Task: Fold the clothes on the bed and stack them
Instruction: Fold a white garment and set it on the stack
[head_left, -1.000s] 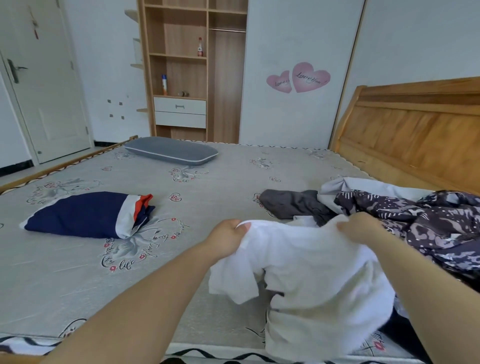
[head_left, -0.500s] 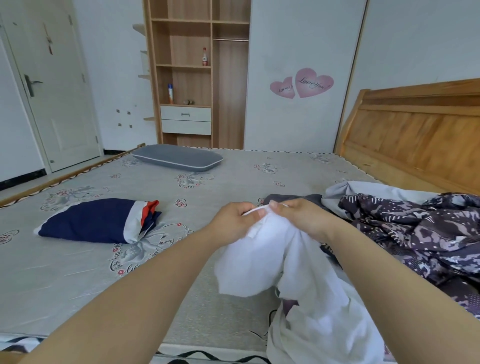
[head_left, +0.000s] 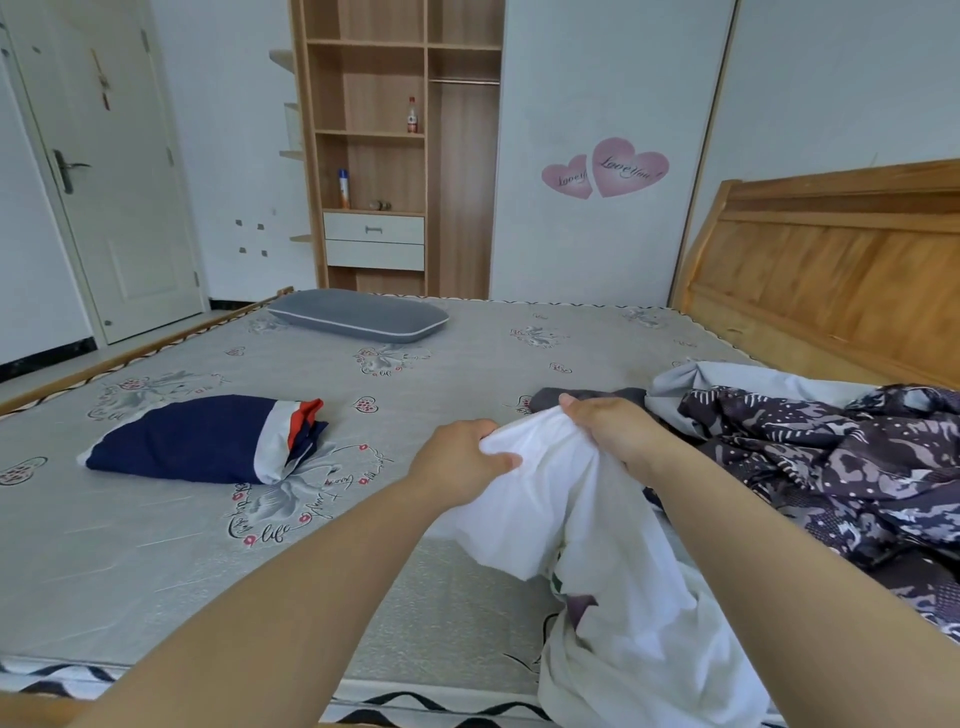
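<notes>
Gathering the white shirt (head_left: 597, 530)
Your hands, left (head_left: 457, 460) and right (head_left: 615, 431), gripped its bunched edge close together (next, spread it flat on the bed (head_left: 156, 561)).

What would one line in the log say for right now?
step: gathering white garment | left hand: grips it | right hand: grips it | folded navy garment: on mattress | unfolded pile: right

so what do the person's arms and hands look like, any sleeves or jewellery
Both forearms are bare right to the bottom edge of the frame, with no sleeve in sight. The left hand and the right hand wear no gloves, and no watch, bracelet or ring shows on them.
</notes>
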